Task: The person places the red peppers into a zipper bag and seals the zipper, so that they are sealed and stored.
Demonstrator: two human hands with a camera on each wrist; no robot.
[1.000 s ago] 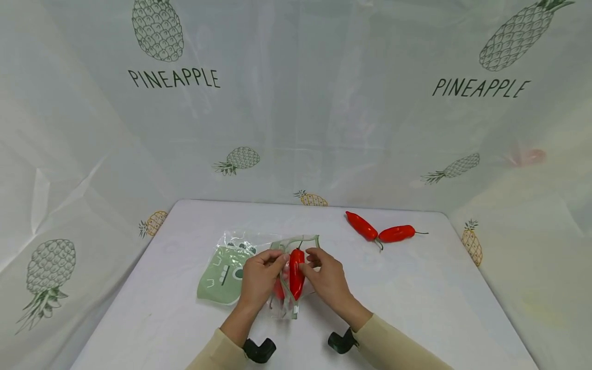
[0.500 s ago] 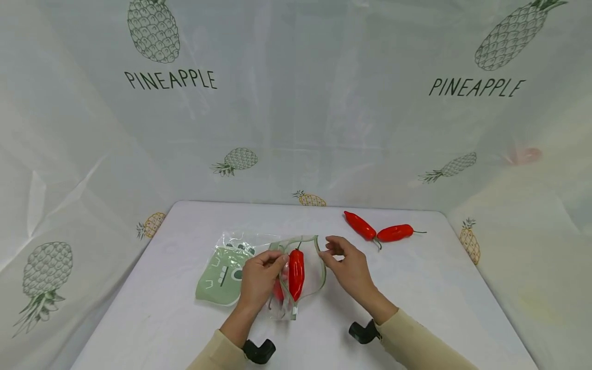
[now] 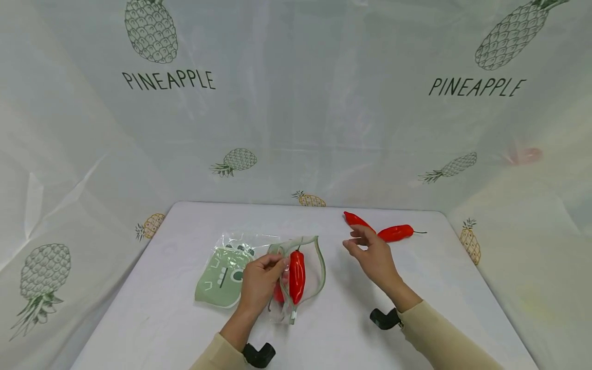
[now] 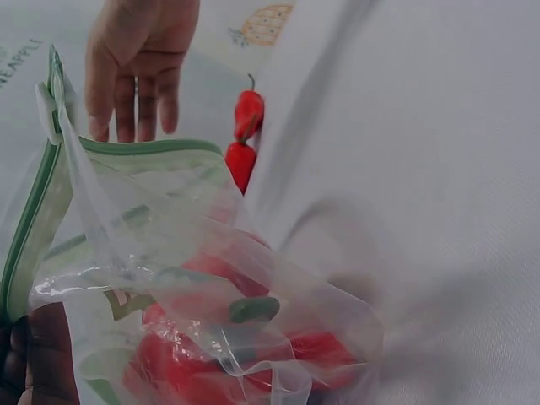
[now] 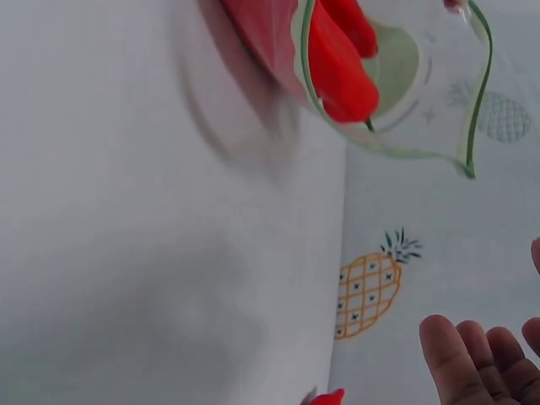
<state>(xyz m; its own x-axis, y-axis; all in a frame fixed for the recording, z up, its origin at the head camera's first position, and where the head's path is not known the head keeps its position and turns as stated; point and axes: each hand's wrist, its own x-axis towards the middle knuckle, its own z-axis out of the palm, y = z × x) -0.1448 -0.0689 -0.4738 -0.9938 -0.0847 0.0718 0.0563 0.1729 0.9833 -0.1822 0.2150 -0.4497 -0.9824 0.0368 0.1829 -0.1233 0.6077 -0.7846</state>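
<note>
My left hand (image 3: 260, 280) pinches the near-left rim of a clear zip bag (image 4: 186, 181) edged in green. The bag's mouth gapes toward the right, and its white slider (image 4: 47, 114) sits at one end of the zip. Inside stands a red chili pepper (image 3: 297, 277), stem up, with more red peppers (image 5: 342, 76) beside it, partly hidden by the hand and plastic. Apart from the bag, my right hand (image 3: 376, 259) holds nothing, its fingers relaxed. Its fingertips overlap a loose red chili (image 3: 354, 219); another red chili (image 3: 396, 233) lies just beyond.
Left of my left hand lies a flat clear bag printed with a green cartoon face (image 3: 222, 277). The white table (image 3: 185, 334) ends at a pineapple-print sheet (image 3: 296, 103) hanging behind and at both sides. A black wrist mount (image 3: 385, 318) sits under each forearm.
My right hand has let go of the chili in the bag and moved right and away, to the loose chilies. The left hand stays at the bag's rim.
</note>
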